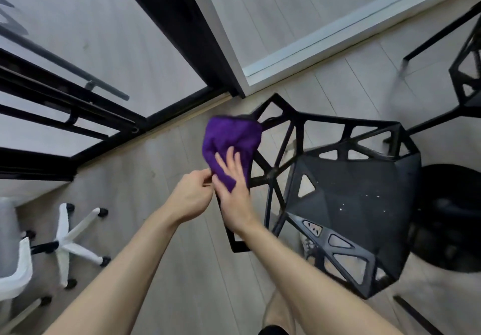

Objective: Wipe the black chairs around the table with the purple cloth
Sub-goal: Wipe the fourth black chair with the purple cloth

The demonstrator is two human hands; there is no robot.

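Observation:
A black chair (359, 199) with an angular open-lattice back and a dusty seat stands right of centre. The purple cloth (231, 142) hangs over the top edge of its backrest, at the left side of the chair. My right hand (234, 186) lies flat on the cloth with fingers straight, pressing it against the backrest. My left hand (191, 194) is just beside it, fingers curled, pinching the cloth's lower left edge. A second black chair (466, 74) shows partly at the far right edge.
A glass wall with black frames (171, 22) runs behind the chair. A white swivel chair base (70, 241) on castors stands at the lower left. A round black base (453, 217) sits on the floor right of the chair. Light wooden floor lies between.

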